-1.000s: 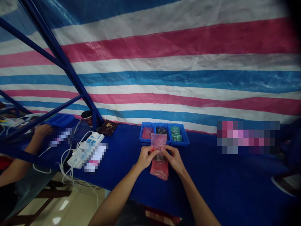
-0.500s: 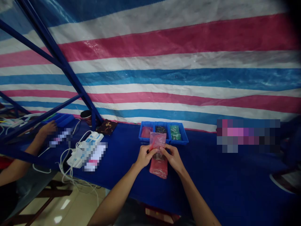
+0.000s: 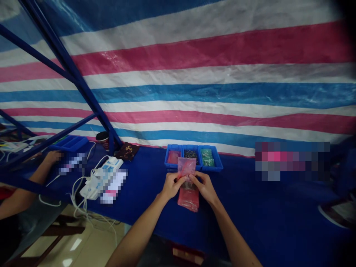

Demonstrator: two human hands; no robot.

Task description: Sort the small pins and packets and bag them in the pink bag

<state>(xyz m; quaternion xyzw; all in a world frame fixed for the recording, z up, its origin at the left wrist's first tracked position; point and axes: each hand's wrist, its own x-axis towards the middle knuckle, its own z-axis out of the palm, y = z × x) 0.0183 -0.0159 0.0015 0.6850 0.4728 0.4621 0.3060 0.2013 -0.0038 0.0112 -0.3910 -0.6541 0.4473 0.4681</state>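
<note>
And here you are, bare-handed on both sides! Your left hand (image 3: 171, 185) shows a slender build, with a rounded thumb (image 3: 181, 181) and slim fingers (image 3: 170, 177); your right hand (image 3: 205, 189) matches it in shape. The nails? Too small to make out from up here. Down we go to narrow, bare wrists, and on to your left forearm (image 3: 139, 230) and right forearm (image 3: 230, 230), both slim, smooth in outline, fuller toward the elbow, bare all the way to the frame's edge! Low between them sits a dark patch (image 3: 155, 252), too dim to call as your clothing.
</note>
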